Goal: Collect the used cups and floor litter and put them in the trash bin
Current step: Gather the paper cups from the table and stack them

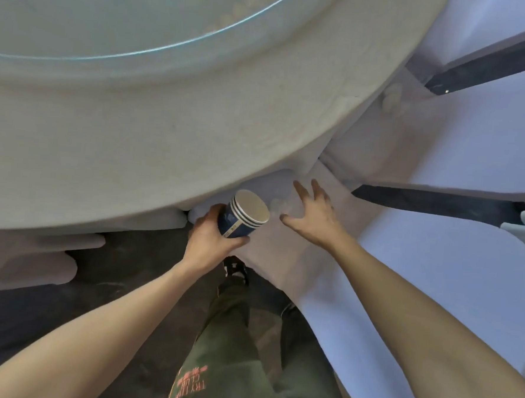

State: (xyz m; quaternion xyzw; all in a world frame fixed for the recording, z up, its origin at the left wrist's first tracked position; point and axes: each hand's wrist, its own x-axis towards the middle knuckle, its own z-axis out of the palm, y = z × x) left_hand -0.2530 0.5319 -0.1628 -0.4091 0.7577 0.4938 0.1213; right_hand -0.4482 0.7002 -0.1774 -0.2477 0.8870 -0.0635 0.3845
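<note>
A: Why is the left hand point(212, 240) keeping the stacked blue cups point(244, 215)?

B: Its fingers wrap them, nested beside the round surface point(135, 148), probably to carry several at once. The right hand point(311, 215) reaches out, fingers spread, holding nothing.

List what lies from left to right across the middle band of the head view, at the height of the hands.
Left hand gripping → stack of blue paper cups with white rims → small crumpled clear plastic piece → right hand, fingers spread → dark chair sash over a white chair cover.
</note>
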